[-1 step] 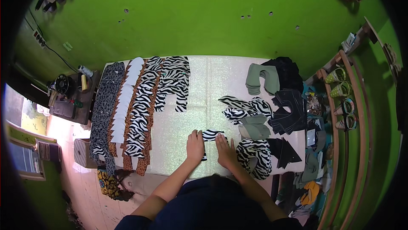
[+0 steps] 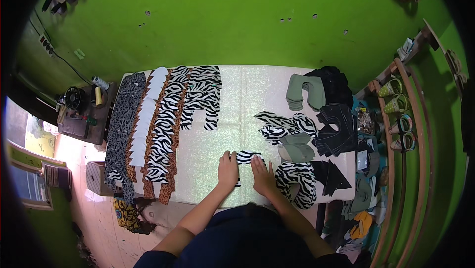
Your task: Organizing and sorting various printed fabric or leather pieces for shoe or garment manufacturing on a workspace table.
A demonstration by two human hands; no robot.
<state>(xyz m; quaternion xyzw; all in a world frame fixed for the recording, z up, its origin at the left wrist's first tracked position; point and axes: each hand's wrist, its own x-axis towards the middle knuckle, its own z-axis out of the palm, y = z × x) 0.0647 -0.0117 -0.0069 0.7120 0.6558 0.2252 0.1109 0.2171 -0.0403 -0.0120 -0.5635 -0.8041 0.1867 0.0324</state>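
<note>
A zebra-striped cut piece [image 2: 247,157] lies on the pale shiny table near its front edge, in front of me. My left hand [image 2: 228,170] rests over its left side, with the fingers laid down on it and slightly bent. A small striped bit of it shows beside that wrist. My right hand [image 2: 263,175] lies on its right end, fingers stretched out and fairly flat. Both hands cover its sides, so its full outline is hidden. Just right of my right hand is a stack of zebra-striped curved pieces [image 2: 307,184], with grey-green pieces [image 2: 297,149] beyond it.
Overlapping rows of dark patterned [image 2: 123,119], white [image 2: 141,129] and zebra-striped pieces [image 2: 166,134] cover the table's left. Black pieces [image 2: 336,132] and a green stack [image 2: 304,90] lie right. A sewing machine [image 2: 74,98] stands left, a wooden shoe rack [image 2: 396,169] right.
</note>
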